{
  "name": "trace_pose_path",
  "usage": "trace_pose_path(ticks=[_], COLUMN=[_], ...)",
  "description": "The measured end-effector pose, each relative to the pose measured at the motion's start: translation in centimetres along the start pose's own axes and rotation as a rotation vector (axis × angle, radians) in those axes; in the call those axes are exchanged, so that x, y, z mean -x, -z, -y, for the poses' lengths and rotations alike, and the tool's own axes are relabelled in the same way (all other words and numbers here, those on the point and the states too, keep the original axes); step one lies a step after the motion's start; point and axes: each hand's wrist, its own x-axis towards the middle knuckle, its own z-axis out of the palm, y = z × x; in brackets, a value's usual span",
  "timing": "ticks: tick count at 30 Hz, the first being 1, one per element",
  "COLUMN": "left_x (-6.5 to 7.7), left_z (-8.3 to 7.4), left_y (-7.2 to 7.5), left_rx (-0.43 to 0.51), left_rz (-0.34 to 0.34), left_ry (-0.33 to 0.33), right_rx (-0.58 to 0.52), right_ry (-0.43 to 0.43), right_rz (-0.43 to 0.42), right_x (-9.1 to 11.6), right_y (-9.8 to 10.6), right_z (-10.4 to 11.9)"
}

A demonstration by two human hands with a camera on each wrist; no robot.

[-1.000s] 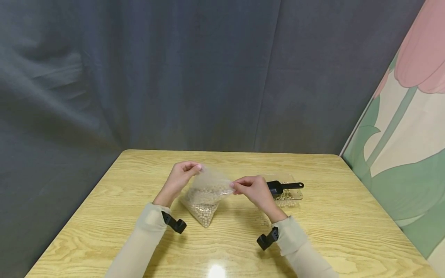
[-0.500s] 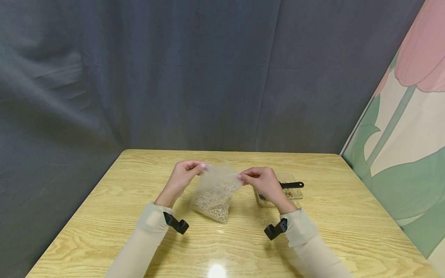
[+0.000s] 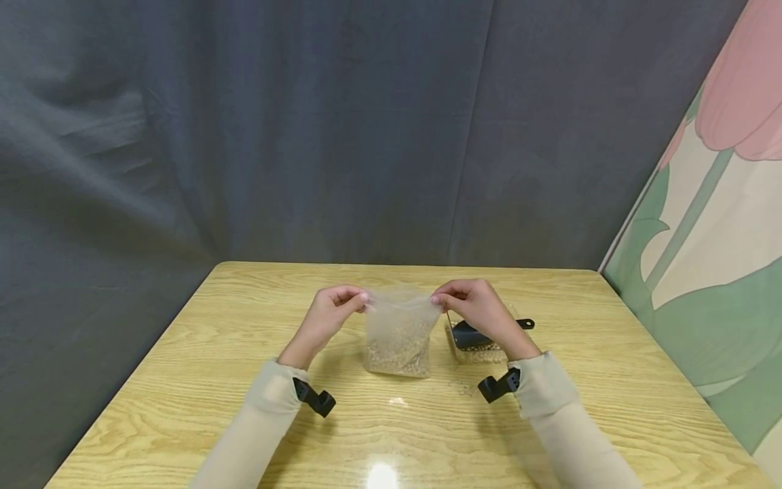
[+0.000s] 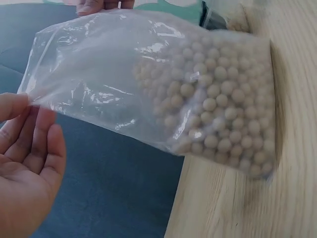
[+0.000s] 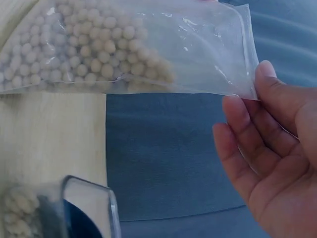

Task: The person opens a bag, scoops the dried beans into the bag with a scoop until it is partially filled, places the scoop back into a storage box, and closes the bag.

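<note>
A clear plastic zip bag [image 3: 400, 333] hangs upright between my hands, its lower part filled with small round beige beans. My left hand [image 3: 332, 312] pinches the top left corner of the bag between thumb and index finger. At the opposite top corner, my right hand [image 3: 479, 309] pinches it the same way. In the left wrist view the bag [image 4: 109, 74] shows its unfilled upper half stretched out, with the beans [image 4: 218, 99] packed at the bottom. The right wrist view shows the thumb and forefinger of the right hand [image 5: 277, 144] at the bag's corner.
Just beyond the right forearm stands a clear plastic container [image 3: 453, 346] with more beans. A black scoop [image 3: 473, 336] lies on it, its handle pointing right. The wooden table [image 3: 214, 353] reaches back to a dark curtain [image 3: 342, 136].
Both hands have spread apart, the right one moving right and away. The bag has shifted right, from slanted and bunched to hanging straight with its top edge stretched.
</note>
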Motion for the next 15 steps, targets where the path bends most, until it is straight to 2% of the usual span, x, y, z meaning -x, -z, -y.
trace_pose_path(ticks=[5,15], left_x=[-0.2,-0.4], left_z=[0.2,0.6], left_y=[-0.3,-0.6], left_rx=[-0.054,-0.047], left_rz=[0.006,0.057], left_ry=[-0.061,-0.071], right_rx=[-0.069,-0.261], right_ry=[-0.027,-0.127], right_rz=[0.015,-0.005], right_x=[0.1,0.6], right_y=[-0.4,-1.3], right_z=[-1.0,-2.6])
